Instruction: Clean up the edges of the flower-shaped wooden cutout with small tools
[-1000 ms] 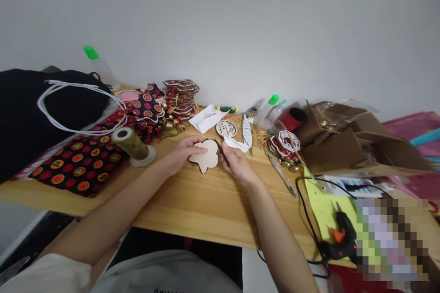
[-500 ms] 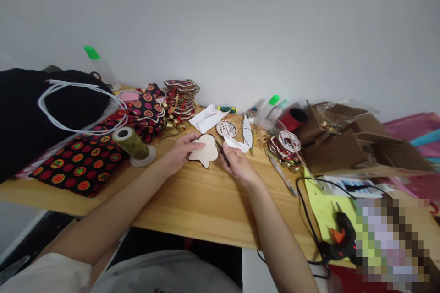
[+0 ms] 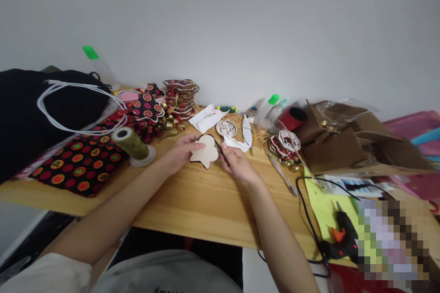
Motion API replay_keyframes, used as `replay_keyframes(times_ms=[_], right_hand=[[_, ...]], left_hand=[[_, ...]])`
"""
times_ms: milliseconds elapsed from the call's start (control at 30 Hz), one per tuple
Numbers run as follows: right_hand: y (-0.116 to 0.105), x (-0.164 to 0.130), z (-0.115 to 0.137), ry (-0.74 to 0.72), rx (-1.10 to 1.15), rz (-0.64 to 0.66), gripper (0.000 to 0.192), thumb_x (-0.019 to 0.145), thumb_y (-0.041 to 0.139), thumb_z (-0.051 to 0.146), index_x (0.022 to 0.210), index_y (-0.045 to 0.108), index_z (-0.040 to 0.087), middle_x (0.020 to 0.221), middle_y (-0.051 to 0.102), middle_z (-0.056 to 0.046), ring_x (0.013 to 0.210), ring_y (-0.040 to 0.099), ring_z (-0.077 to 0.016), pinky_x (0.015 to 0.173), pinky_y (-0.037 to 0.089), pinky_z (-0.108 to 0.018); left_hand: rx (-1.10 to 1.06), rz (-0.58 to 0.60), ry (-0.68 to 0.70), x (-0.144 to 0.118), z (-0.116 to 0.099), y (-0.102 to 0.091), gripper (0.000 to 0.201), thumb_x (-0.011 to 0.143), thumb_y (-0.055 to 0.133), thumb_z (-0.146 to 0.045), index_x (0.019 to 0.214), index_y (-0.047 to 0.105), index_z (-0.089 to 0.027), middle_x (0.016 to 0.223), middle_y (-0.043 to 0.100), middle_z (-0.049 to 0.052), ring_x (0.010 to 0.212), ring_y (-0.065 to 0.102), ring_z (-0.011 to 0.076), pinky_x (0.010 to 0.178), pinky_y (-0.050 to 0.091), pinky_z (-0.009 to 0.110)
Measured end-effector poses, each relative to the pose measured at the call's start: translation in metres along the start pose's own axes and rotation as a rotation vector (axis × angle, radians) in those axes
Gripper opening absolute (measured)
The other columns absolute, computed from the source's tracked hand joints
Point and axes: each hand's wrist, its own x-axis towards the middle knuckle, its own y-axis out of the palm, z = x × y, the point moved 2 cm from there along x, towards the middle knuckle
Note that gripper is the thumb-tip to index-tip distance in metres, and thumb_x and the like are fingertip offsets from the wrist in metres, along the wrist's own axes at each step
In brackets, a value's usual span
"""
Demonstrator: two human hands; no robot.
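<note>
Wooden worktop (image 3: 192, 201), cluttered, plain wall behind. My left hand (image 3: 180, 151) pinches pale lobed cutout (image 3: 205, 153) at centre, just above surface. My right hand (image 3: 237, 165) grips thin dark tool (image 3: 221, 151) at cutout's right edge. I judge: brace cutout firmly, follow edge slowly. Thread spool (image 3: 132, 145) left.

Two hands are seen at the table — the left hand (image 3: 180, 151) and the right hand (image 3: 237, 164). One pale wooden cutout (image 3: 206, 152) is counted between them, and one thin dark tool (image 3: 220, 150) at the right hand. One spool of olive thread (image 3: 132, 144) is seen, one printed round disc (image 3: 226, 128), one black glue gun (image 3: 338, 237) and one red roll (image 3: 293, 118). Two green-capped bottles are counted — one far left (image 3: 96, 62), one mid-table (image 3: 267, 106). One stack of patterned ornaments (image 3: 180, 96) is seen; its pieces cannot be counted.
</note>
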Motion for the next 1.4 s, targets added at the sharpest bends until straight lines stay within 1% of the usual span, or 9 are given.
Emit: replay_keyframes(times_ms=[167, 467, 567, 633, 700, 767, 833, 1033, 1400], right_hand=[[-0.001, 0.000, 0.000, -0.001, 0.012, -0.022, 0.054, 0.077, 0.038, 0.069, 0.058, 0.041, 0.019, 0.031, 0.031, 0.009, 0.030, 0.019, -0.0036, 0.035, 0.012, -0.021], [-0.003, 0.000, 0.000, 0.048, 0.104, -0.163, 0.054, 0.077, 0.037, 0.070, 0.065, 0.045, 0.018, 0.032, 0.033, 0.010, 0.025, 0.018, -0.0035, 0.029, 0.010, -0.019], [-0.003, 0.000, 0.000, -0.003, 0.121, -0.133, 0.053, 0.075, 0.042, 0.069, 0.070, 0.050, 0.017, 0.034, 0.033, 0.010, 0.027, 0.020, -0.0034, 0.029, 0.011, -0.018], [-0.002, 0.001, -0.002, -0.028, 0.149, -0.101, 0.046, 0.072, 0.054, 0.062, 0.073, 0.054, 0.016, 0.038, 0.036, 0.010, 0.031, 0.023, -0.0031, 0.032, 0.016, -0.018], [-0.001, 0.002, -0.004, -0.046, 0.191, -0.101, 0.039, 0.066, 0.066, 0.051, 0.076, 0.057, 0.015, 0.048, 0.045, 0.007, 0.039, 0.034, -0.0038, 0.038, 0.027, -0.017], [-0.001, 0.003, -0.006, -0.063, 0.218, -0.119, 0.035, 0.062, 0.072, 0.043, 0.079, 0.061, 0.014, 0.060, 0.055, 0.004, 0.051, 0.045, -0.0061, 0.049, 0.036, -0.019], [-0.001, 0.004, -0.006, -0.069, 0.216, -0.140, 0.033, 0.061, 0.073, 0.039, 0.080, 0.063, 0.014, 0.066, 0.059, 0.002, 0.057, 0.049, -0.0080, 0.056, 0.039, -0.021], [-0.004, 0.004, -0.003, -0.080, 0.160, -0.207, 0.031, 0.060, 0.073, 0.036, 0.081, 0.064, 0.014, 0.058, 0.054, 0.003, 0.051, 0.044, -0.0078, 0.053, 0.035, -0.022], [-0.005, 0.005, -0.008, -0.109, 0.135, -0.204, 0.037, 0.064, 0.071, 0.039, 0.092, 0.065, 0.015, 0.057, 0.049, 0.004, 0.050, 0.040, -0.0076, 0.051, 0.034, -0.022]], left_hand=[[-0.013, -0.023, -0.019, 0.000, 0.000, 0.000, 0.031, 0.052, 0.074, -0.026, 0.077, 0.061, -0.013, 0.069, 0.065, 0.002, 0.058, 0.058, 0.0142, 0.050, 0.045, 0.025], [-0.011, -0.039, -0.039, 0.000, 0.001, -0.001, 0.030, 0.051, 0.074, -0.024, 0.076, 0.063, -0.012, 0.067, 0.065, 0.003, 0.059, 0.058, 0.0153, 0.051, 0.043, 0.024], [0.012, -0.037, -0.046, -0.001, 0.003, 0.000, 0.031, 0.050, 0.075, -0.026, 0.076, 0.064, -0.013, 0.068, 0.065, 0.002, 0.059, 0.057, 0.0143, 0.051, 0.042, 0.024], [0.025, -0.023, -0.058, -0.001, 0.004, 0.002, 0.032, 0.050, 0.076, -0.026, 0.077, 0.065, -0.014, 0.070, 0.065, 0.002, 0.060, 0.058, 0.0149, 0.052, 0.041, 0.024], [0.034, -0.007, -0.069, -0.001, 0.006, 0.002, 0.032, 0.049, 0.076, -0.026, 0.077, 0.065, -0.015, 0.069, 0.065, 0.002, 0.060, 0.058, 0.0156, 0.051, 0.041, 0.024], [0.040, -0.005, -0.068, 0.000, 0.009, 0.002, 0.032, 0.048, 0.077, -0.026, 0.076, 0.065, -0.015, 0.068, 0.065, 0.002, 0.059, 0.057, 0.0151, 0.051, 0.040, 0.024], [0.037, -0.014, -0.065, 0.002, 0.012, 0.001, 0.032, 0.047, 0.077, -0.026, 0.075, 0.066, -0.015, 0.068, 0.065, 0.001, 0.058, 0.057, 0.0139, 0.052, 0.041, 0.024], [0.038, -0.009, -0.053, 0.002, 0.013, 0.002, 0.030, 0.050, 0.078, -0.025, 0.076, 0.067, -0.015, 0.069, 0.066, 0.001, 0.058, 0.056, 0.0125, 0.051, 0.041, 0.023], [0.104, 0.048, -0.016, 0.006, 0.019, -0.002, 0.040, 0.056, 0.076, -0.033, 0.092, 0.068, -0.016, 0.076, 0.069, 0.004, 0.059, 0.058, 0.0134, 0.051, 0.040, 0.023]])
